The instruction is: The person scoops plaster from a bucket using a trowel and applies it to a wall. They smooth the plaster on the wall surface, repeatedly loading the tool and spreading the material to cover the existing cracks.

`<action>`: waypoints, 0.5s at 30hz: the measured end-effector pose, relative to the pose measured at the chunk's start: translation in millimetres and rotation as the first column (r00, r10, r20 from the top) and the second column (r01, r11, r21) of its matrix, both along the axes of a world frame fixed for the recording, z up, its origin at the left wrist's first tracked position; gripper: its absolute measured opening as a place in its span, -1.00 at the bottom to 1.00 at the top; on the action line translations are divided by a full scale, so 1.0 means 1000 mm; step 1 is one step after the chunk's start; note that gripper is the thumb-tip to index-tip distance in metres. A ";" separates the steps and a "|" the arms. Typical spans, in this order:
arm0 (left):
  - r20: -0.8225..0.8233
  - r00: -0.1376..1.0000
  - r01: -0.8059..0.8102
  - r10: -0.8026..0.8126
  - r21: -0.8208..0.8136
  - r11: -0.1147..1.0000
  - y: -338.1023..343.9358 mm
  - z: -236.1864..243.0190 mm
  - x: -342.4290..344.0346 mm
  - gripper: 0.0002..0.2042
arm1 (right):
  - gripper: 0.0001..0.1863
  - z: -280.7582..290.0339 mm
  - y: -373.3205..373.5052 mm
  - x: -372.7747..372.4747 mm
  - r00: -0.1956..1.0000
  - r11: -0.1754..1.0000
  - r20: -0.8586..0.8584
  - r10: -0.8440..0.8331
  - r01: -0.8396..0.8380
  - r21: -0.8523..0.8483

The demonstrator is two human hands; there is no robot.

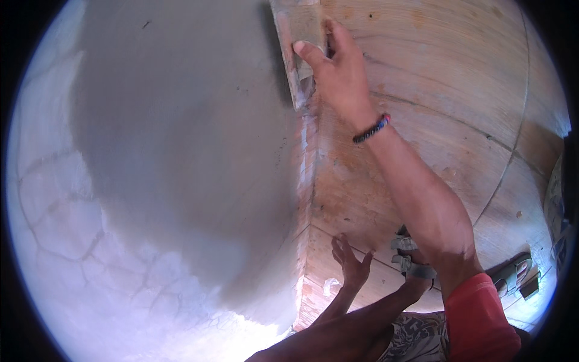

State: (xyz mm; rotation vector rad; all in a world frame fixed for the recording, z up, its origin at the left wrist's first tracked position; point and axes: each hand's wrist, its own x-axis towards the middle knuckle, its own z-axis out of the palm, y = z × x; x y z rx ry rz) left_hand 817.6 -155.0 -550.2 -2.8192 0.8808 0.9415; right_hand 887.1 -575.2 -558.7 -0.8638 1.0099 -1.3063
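Note:
My right hand [342, 72], with a dark beaded bracelet on the wrist, grips a pale, worn plastering float [304, 25] at the top of the view. The float's long edge lies along the wall, close to where it meets the tiled floor. Fresh-looking grey plaster [181, 120] covers much of the wall to the left. Lower down, my left hand [353, 265] is empty, its fingers apart and the thumb out to the side. It is just over the floor tiles, near the wall's foot; whether it touches them I cannot tell.
Wood-patterned tiles [446, 66] with dark joints and plaster smears make up the floor. A sandalled foot [416, 259] stands right of my left hand, and another sandal [512, 274] is farther right. Pale, crack-lined wall [60, 205] borders the plaster at left.

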 end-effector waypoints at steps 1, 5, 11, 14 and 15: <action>-0.003 1.000 0.004 -0.004 -0.013 1.000 0.000 0.000 0.000 0.03 | -0.44 -0.003 -0.004 0.003 0.999 0.999 -0.027 0.048 -0.048 0.006; -0.005 1.000 0.005 -0.005 -0.043 0.999 0.006 -0.004 0.001 0.02 | -0.44 0.026 0.067 0.014 0.989 0.989 -0.003 0.148 -0.148 -0.018; -0.002 0.991 0.134 -0.136 -0.161 0.978 0.061 -0.032 0.009 0.02 | -0.36 0.079 0.222 -0.011 0.867 0.874 0.110 0.486 -0.481 -0.068; 0.067 0.985 0.167 -0.157 -0.170 0.971 0.061 -0.028 0.012 0.01 | -0.30 0.069 0.213 -0.050 0.853 0.863 0.213 0.477 -0.500 0.068; 0.092 0.985 0.162 -0.148 -0.163 0.973 0.049 -0.021 0.011 0.01 | -0.31 0.053 0.194 -0.054 0.833 0.849 0.345 0.433 -0.505 0.155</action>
